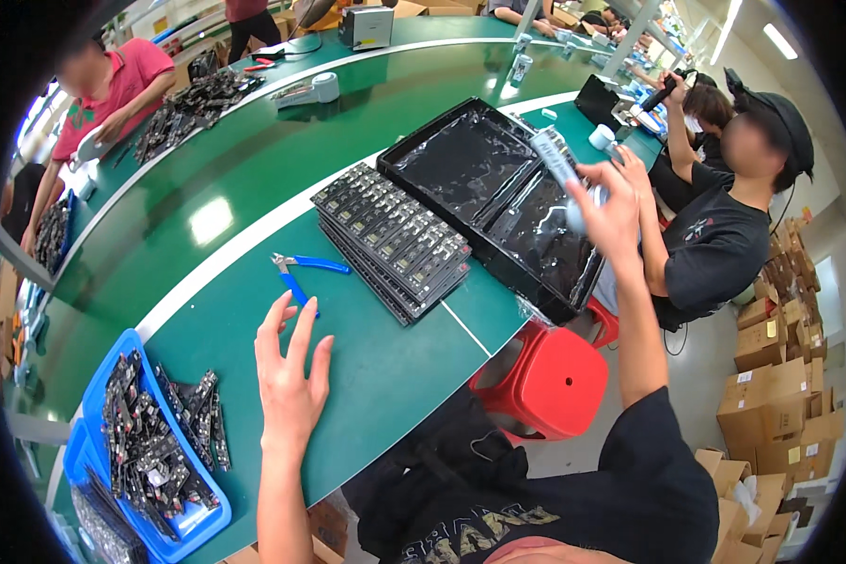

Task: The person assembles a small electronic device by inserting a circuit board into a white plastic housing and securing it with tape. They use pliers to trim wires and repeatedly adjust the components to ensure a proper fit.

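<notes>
My left hand (289,376) hovers over the green bench with its fingers spread and nothing in them. Just beyond its fingertips lie side cutters (296,271) with blue handles, jaws apart. A stack of black circuit board panels (390,240) sits to the right of the cutters. Out to the right, my right hand (611,211) is raised above a shallow black tray (479,155) lined with shiny film. It grips a grey-white elongated thing (556,158), smeared by motion; its exact kind I cannot make out.
A blue bin (218,508) at lower left holds cut board strips (146,442). Ahead, a green conveyor belt (254,179) carries a grey-white item with a round end (323,87). A red stool (555,381) stands beside the bench. A co-worker (733,207) sits close at right; cardboard boxes (766,404) are stacked behind.
</notes>
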Demonstrator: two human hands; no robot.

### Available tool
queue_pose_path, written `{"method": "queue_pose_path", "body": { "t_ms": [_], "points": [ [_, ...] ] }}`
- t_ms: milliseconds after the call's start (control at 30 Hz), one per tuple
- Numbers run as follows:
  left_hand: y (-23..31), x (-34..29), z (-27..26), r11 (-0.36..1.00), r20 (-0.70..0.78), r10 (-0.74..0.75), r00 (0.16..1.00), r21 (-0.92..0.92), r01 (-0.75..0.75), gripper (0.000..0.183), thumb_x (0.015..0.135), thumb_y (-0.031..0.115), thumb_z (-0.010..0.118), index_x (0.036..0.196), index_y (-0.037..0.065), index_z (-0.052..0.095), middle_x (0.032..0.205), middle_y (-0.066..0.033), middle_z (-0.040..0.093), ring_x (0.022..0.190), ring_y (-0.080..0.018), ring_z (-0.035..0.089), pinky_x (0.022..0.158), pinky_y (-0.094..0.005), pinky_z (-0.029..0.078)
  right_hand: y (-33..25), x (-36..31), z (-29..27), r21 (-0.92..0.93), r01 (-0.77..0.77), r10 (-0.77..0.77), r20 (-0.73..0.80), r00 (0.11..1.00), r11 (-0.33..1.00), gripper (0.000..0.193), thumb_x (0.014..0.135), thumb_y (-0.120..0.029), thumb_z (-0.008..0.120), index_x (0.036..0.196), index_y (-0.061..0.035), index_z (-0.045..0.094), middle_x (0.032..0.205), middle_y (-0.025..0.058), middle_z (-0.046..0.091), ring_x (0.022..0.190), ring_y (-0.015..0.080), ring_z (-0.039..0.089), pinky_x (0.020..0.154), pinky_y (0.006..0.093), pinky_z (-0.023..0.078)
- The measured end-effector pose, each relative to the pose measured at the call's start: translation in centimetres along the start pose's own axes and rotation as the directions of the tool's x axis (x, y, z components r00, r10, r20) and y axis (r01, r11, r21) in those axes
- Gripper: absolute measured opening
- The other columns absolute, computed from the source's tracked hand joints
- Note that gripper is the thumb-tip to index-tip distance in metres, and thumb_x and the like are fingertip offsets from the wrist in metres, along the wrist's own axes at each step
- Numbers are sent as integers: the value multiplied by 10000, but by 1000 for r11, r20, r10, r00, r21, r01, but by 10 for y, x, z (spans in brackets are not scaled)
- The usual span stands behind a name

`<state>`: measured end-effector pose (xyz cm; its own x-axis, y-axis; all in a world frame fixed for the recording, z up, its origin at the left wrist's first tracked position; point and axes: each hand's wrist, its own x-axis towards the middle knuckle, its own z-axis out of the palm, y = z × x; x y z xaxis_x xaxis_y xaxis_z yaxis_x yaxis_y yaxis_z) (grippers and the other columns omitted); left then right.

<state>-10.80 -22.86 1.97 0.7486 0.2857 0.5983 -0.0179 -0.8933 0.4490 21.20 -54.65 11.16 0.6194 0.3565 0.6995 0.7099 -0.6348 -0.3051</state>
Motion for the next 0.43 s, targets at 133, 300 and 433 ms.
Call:
{"method": "queue_pose_path", "body": {
  "t_ms": [133,300,433],
  "points": [
    [-21,-11,16,991,47,-131,990,-19,132,461,887,6,746,1339,31,658,1428,-184,543,1143,-325,623,985,-424,530,114,62,18,-353,-220,250,40,968,909,325,829,-259,817,1041,-29,731,1028,180,766,989,327,742,868,427,558],
    [-17,-12,20,988,71,-144,987,73,139,394,874,30,764,1261,38,691,1403,-167,560,1154,-319,612,997,-435,519,178,103,35,-556,-362,483,84,871,749,313,833,-296,783,1067,-99,721,1026,198,764,1008,373,734,879,465,557],
    [-19,-13,19,984,82,-158,984,97,150,384,880,46,761,1258,50,693,1417,-161,555,1162,-323,606,1015,-449,505,179,105,62,-528,-326,423,71,903,784,296,836,-284,778,1070,-113,721,1033,204,762,1013,369,735,890,472,556]
  ]
}}
